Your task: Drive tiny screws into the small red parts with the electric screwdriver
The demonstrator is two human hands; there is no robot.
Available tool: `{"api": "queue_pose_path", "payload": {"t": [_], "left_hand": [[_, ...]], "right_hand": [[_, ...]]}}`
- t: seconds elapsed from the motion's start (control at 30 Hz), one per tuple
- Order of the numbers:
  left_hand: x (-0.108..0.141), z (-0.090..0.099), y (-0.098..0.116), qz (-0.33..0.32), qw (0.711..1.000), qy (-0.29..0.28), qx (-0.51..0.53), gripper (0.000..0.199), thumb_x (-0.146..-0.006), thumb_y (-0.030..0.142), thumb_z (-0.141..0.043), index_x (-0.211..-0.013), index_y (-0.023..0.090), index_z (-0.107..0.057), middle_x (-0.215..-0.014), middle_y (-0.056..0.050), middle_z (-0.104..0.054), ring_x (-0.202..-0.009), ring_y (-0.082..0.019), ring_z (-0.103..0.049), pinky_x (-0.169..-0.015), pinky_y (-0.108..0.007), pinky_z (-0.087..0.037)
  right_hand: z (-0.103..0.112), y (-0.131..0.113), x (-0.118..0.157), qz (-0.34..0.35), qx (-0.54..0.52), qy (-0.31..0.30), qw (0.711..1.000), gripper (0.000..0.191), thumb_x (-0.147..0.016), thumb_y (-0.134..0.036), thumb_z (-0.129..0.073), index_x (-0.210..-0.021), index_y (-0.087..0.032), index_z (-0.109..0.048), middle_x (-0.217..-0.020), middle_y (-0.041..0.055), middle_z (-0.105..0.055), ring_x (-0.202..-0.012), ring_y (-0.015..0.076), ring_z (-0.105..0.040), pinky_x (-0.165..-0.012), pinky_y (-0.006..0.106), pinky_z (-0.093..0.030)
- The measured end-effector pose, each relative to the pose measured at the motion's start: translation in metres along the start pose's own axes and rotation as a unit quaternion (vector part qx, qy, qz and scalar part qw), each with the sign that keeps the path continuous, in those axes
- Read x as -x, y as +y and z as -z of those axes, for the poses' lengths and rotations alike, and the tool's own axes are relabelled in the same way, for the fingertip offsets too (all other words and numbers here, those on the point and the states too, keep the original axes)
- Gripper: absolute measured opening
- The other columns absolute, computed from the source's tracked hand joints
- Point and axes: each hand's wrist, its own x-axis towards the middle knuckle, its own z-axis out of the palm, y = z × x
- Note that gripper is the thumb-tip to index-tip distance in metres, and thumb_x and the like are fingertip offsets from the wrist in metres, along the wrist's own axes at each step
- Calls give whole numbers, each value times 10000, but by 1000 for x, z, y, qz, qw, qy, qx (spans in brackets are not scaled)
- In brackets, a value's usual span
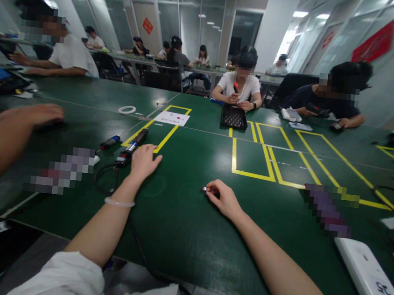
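Note:
My right hand (225,198) is closed in a pinch just above the green table. Between its fingertips is a small red and black part (205,189) with a shiny metal end, too small to name exactly. My left hand (143,163) reaches forward with fingers stretched and thumb apart, right beside a black and silver cylindrical tool (133,146) lying on the table. Whether the fingers touch that tool I cannot tell. A shorter black and blue cylinder (110,142) lies left of it. A black cable (100,179) curls near my left wrist.
Yellow tape outlines (253,174) mark the green table (179,249). A paper sheet (172,118) and white ring (127,109) lie ahead. Opposite, a person holds a red-tipped tool by a black tray (234,118). Another person's arm (11,132) reaches in left; a white power bank (368,278) lies right.

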Motion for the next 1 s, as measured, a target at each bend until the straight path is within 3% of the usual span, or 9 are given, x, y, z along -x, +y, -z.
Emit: {"api": "queue_pose_path", "payload": {"t": [0.1,0.17,0.27,0.33,0.53,0.73,0.83,1.0], "left_hand": [[-6,9,-50,93,994,46,-41,587,-815,375,-632,-1286,44,-520,-1376,-296,-431,-1239,-473,-416,-982,-631,-304],[-8,10,-75,155,987,26,-35,578,-774,397,-670,-1225,54,-557,-1349,-331,-432,-1198,-520,-431,-893,-653,-341],[-10,7,-94,212,977,-35,4,496,-690,413,-730,-1064,107,-614,-1243,-312,-511,-1134,-528,-483,-809,-625,-381],[-11,5,-94,209,977,-46,25,460,-672,416,-738,-1010,129,-617,-1199,-285,-538,-1151,-520,-483,-814,-608,-384],[-7,15,-64,162,981,-93,-61,570,-764,389,-687,-1214,69,-545,-1291,-272,-470,-1137,-465,-511,-819,-506,-439],[-2,6,-25,128,980,-111,-102,577,-779,453,-650,-1197,72,-538,-1233,-238,-511,-1097,-381,-553,-843,-447,-479],[4,-2,5,76,981,-121,-129,553,-796,463,-601,-1231,129,-531,-1205,-182,-531,-1070,-331,-578,-832,-405,-504],[23,-11,57,-48,986,-139,-85,555,-800,453,-576,-1276,174,-513,-1224,-129,-533,-1058,-286,-586,-813,-364,-516]], "right_hand": [[-1,1,0,-2,-5,-3,1000,144,-873,-212,-575,-1015,-213,-597,-894,15,-624,-748,138,-589,-712,263,-460],[-1,1,0,-4,-5,-5,1000,146,-872,-210,-576,-1016,-212,-595,-895,15,-624,-749,139,-590,-710,263,-460],[0,1,0,-7,-5,-6,1000,148,-871,-208,-577,-1018,-211,-595,-890,14,-624,-746,138,-590,-709,263,-458],[0,0,0,-5,-6,-6,1000,150,-870,-209,-578,-1019,-212,-595,-888,14,-623,-743,137,-588,-707,263,-455],[0,0,-1,0,-5,2,1000,149,-866,-204,-585,-1013,-209,-605,-882,13,-602,-752,137,-580,-709,258,-451],[-1,0,-3,6,-18,5,1000,130,-861,-192,-589,-990,-197,-596,-858,7,-590,-732,128,-564,-699,251,-445],[-3,1,-3,10,-28,8,1000,149,-864,-187,-583,-1013,-199,-581,-863,5,-593,-720,123,-561,-693,249,-447],[-2,2,-2,29,-19,7,999,149,-880,-192,-568,-1027,-212,-587,-907,15,-586,-745,126,-566,-705,249,-453]]}}
